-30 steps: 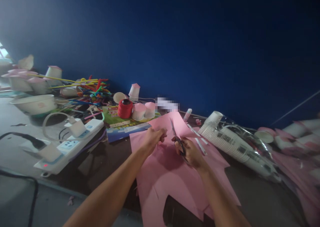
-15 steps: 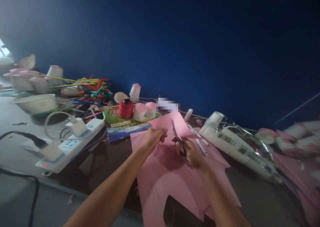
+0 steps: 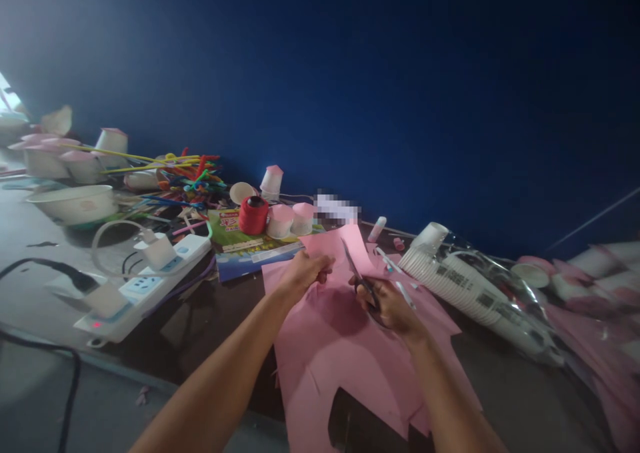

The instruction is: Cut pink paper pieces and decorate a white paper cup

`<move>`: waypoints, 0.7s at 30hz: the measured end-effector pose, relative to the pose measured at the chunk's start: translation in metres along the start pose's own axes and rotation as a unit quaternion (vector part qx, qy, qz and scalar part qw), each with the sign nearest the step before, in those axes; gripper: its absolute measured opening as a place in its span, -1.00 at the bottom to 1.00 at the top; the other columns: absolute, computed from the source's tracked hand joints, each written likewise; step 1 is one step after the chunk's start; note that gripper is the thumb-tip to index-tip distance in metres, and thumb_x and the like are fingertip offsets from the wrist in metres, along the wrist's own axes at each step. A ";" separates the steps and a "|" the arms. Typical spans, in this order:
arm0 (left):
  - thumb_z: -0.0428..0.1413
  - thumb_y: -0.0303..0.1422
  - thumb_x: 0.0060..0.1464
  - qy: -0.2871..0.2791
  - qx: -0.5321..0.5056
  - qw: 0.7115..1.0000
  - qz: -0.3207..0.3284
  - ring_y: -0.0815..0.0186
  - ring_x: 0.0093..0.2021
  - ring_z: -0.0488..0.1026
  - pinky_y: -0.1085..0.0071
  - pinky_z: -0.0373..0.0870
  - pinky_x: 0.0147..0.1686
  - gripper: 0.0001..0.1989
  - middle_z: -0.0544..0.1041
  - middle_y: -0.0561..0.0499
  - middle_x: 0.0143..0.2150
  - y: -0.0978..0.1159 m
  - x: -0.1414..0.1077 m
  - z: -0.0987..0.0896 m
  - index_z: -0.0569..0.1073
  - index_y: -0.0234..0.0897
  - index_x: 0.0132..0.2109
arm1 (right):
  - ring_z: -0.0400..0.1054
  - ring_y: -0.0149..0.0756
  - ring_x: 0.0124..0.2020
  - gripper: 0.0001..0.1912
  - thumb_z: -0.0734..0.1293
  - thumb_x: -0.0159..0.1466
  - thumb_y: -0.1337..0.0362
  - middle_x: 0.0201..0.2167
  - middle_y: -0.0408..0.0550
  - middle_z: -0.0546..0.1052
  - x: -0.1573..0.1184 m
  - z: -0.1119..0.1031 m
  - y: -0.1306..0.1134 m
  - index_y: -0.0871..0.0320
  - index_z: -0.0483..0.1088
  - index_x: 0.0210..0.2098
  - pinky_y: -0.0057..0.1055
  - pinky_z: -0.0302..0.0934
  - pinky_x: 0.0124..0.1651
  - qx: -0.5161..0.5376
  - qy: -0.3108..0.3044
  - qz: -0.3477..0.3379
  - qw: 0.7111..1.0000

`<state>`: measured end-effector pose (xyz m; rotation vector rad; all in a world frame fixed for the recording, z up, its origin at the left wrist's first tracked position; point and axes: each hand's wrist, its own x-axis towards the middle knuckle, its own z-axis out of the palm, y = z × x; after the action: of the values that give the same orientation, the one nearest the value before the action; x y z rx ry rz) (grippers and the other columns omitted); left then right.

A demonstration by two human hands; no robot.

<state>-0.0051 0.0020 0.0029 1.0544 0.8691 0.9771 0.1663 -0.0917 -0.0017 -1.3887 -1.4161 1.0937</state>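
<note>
A sheet of pink paper [image 3: 325,243] is pinched in my left hand [image 3: 307,271], raised a little above the table. My right hand [image 3: 387,304] is closed round the dark handles of a pair of scissors [image 3: 356,266]. Their blades point away from me and lie against the raised sheet, where a strip on the right curls up. Under both hands are larger pink sheets [image 3: 345,366], one with a curved piece cut out near the front. White pens [image 3: 405,294] rest on the pink paper right of my right hand.
A power strip [image 3: 150,283] with plugs and cords lies left. Behind my left hand stand a red thread spool [image 3: 253,215] and pink-topped cups [image 3: 280,221] on a colourful packet [image 3: 240,260]. Bagged stacked paper cups [image 3: 455,283] lie right; pipe cleaners [image 3: 195,173] lie back left.
My right hand and the scissors have shifted slightly right and toward me. The cut strip of the raised sheet bends further to the right. My left hand keeps its hold.
</note>
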 end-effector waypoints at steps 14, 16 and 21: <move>0.27 -0.43 -0.27 -0.030 0.000 0.999 -0.028 0.48 -0.68 0.23 0.51 0.20 -0.70 -0.79 0.31 0.10 -0.66 0.009 0.002 -0.012 0.34 -0.33 -0.56 | 0.08 -0.46 -0.57 -0.60 0.35 0.22 -0.02 -0.62 -0.26 0.27 0.002 -0.009 0.012 0.21 0.39 -0.20 -0.44 -0.07 -0.48 -0.004 -0.043 -0.010 0.999; 0.28 -0.43 -0.27 -0.034 -0.002 0.999 -0.033 0.48 -0.68 0.23 0.51 0.20 -0.71 -0.78 0.31 0.11 -0.65 0.010 0.002 -0.013 0.34 -0.33 -0.54 | 0.07 -0.47 -0.58 -0.59 0.37 0.21 -0.03 -0.62 -0.27 0.25 0.002 -0.010 0.014 0.21 0.39 -0.20 -0.44 -0.09 -0.48 0.016 -0.047 -0.002 0.999; 0.33 -0.40 -0.26 -0.072 -0.040 0.996 -0.039 0.52 -0.67 0.20 0.53 0.20 -0.66 -0.72 0.27 0.16 -0.64 0.006 0.004 -0.017 0.33 -0.32 -0.52 | 0.02 -0.48 -0.60 -0.60 0.36 0.22 -0.03 -0.63 -0.27 0.25 0.002 -0.011 0.018 0.19 0.40 -0.18 -0.44 -0.14 -0.51 0.055 -0.058 -0.002 0.997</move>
<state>-0.0208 0.0122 0.0034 1.0014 0.7412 0.8527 0.1815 -0.0896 -0.0163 -1.2610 -1.4183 1.2473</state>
